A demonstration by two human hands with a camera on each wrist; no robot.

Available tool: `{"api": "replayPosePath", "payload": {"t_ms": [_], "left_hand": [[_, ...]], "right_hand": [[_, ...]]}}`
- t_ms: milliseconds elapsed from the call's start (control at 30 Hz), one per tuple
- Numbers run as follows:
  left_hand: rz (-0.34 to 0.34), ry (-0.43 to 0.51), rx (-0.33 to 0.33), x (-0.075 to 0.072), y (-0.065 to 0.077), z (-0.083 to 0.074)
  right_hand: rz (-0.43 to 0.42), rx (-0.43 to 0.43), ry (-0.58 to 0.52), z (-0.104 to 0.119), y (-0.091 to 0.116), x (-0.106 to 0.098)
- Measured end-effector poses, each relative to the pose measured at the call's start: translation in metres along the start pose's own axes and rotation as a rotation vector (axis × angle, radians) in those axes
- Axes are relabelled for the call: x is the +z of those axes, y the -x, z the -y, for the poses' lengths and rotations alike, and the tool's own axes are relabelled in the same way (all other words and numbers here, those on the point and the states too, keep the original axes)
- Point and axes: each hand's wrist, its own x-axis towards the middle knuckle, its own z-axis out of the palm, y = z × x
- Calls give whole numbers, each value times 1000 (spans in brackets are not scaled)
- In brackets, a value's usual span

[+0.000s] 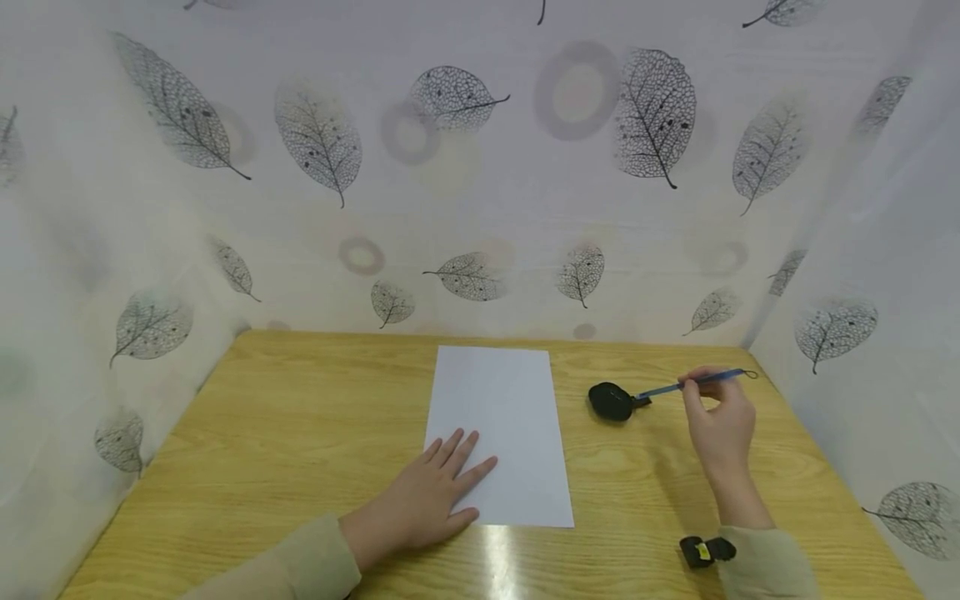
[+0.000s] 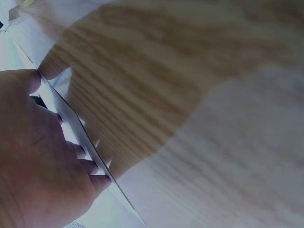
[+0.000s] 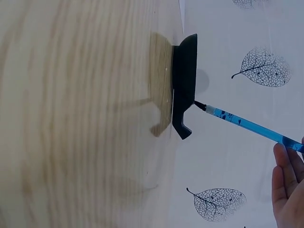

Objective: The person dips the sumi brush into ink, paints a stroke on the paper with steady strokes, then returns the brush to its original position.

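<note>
A sheet of white paper lies on the wooden table. My left hand rests on its lower left part with fingers spread; the left wrist view shows the fingertips on the paper from the side. To the right of the sheet sits a small black ink dish with a short handle. My right hand pinches a blue writing brush with a hanging loop at its end. In the right wrist view the brush's dark tip is at the rim of the black dish.
The wooden table is bounded at the back and sides by a pale curtain printed with leaves. A black device with a yellow mark is at the right wrist, beside the sleeve.
</note>
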Motion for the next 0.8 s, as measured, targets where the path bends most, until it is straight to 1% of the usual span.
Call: {"api": "replayPosePath", "payload": {"t_ms": [167,300,467,600,800], "left_hand": [[9,-3,-3,0,0,0],[7,-9,1,1,0,0],[4,-24,1,1,0,0],[8,-13,1,1,0,1],[4,-5,2,1,0,1]], "right_hand": [[-6,-4,40,-3,0,-4],[-16,3,51,-2,0,-9],[-13,14,5,1,-2,-5],[-7,18,-31,3,-1,0],[10,19,-18,2,1,3]]}}
